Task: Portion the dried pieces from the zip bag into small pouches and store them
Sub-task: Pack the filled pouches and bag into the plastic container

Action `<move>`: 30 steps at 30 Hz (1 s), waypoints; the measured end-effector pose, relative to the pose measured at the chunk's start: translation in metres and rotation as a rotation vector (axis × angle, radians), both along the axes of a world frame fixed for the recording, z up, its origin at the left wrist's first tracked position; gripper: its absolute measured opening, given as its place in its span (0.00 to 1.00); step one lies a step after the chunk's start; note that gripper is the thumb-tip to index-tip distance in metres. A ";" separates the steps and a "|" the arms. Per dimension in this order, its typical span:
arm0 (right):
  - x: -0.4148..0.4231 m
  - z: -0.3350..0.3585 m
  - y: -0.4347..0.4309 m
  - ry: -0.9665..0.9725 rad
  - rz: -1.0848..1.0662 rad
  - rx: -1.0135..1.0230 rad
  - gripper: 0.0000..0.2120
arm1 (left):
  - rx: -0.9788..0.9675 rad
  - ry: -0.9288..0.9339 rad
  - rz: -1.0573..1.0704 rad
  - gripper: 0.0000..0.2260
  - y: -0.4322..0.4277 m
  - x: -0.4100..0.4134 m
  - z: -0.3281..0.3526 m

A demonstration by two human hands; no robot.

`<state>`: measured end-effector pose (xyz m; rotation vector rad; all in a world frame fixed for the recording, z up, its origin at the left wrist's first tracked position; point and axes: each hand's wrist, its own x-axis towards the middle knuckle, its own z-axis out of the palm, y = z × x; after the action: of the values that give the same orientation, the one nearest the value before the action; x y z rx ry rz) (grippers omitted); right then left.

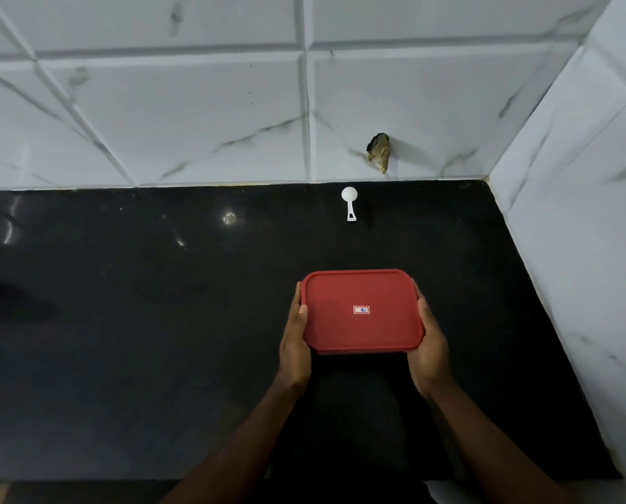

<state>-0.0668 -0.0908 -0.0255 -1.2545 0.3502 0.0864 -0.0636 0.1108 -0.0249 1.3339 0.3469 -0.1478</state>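
Single head view (wide-angle), close above the fingers [298, 298], facing down and forward; white marble-veined tiled wall [195, 121] beyond them.

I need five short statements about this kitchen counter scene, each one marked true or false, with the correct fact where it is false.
1. The left hand and the right hand hold the red container by its two short sides. True.
2. The container is open. False: its lid is on.
3. A white scoop lies on the black counter close to the wall. True.
4. The scoop touches the container. False: they lie apart.
5. The wall is undamaged. False: it has a broken hole.
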 end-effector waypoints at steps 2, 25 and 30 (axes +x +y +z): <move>0.003 0.001 0.004 0.006 -0.012 -0.019 0.29 | -0.029 0.003 0.029 0.22 0.001 0.001 0.002; 0.205 -0.008 0.122 0.025 -0.099 0.066 0.20 | -0.019 -0.013 0.179 0.20 0.114 0.199 -0.014; 0.238 -0.003 0.131 0.023 -0.122 0.023 0.19 | -0.023 -0.040 0.164 0.20 0.121 0.237 -0.014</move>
<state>0.1717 0.0406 -0.0284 -1.2074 0.4439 0.0004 0.1734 0.2320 -0.0387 1.2781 0.4171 0.0119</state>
